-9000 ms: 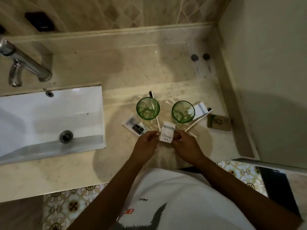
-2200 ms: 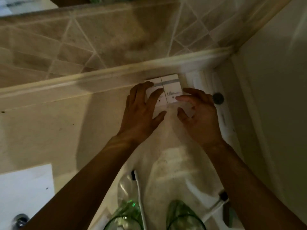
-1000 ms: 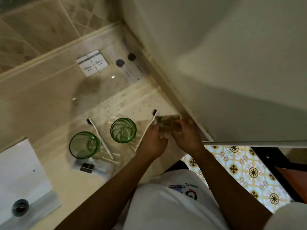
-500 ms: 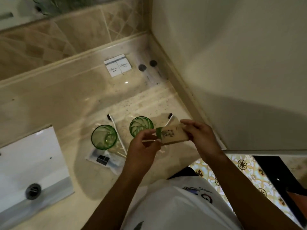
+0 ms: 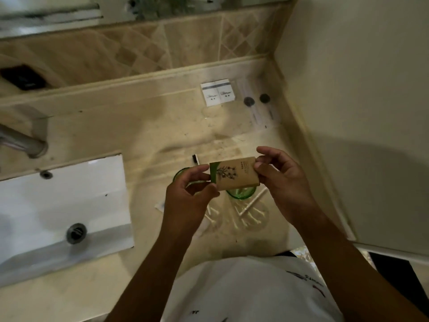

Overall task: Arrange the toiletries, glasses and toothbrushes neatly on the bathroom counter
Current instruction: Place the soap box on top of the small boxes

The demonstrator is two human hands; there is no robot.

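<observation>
Head view. Brown card box (image 5: 234,173), printed with a plant sketch and a green band at its left end: held lifted above the worktop (image 5: 139,126) by both ends, printed face up toward the camera, presumably for reading or squaring before being set down. Left hand (image 5: 185,196): thumb and fingertips pinched on the green end. Right hand (image 5: 281,180): fingertips gripping the opposite end.

Two white sachets (image 5: 218,94): flat, side by side and touching, at the back ledge near the corner; likely already in final place. Two clear packets with dark round caps (image 5: 256,101): just beside the sachets, toward the wall.

Green glasses (image 5: 241,194): directly beneath the box, only rims visible, the left one almost wholly hidden by the left hand. Toothbrush (image 5: 196,159): dark head alone showing past the box. White sticks (image 5: 253,204), cotton buds and flat wrapper at the front: partly covered by wrists, blurred; count not determinable. Box lettering illegible.

Sink (image 5: 62,198): left, apart from the items.
</observation>
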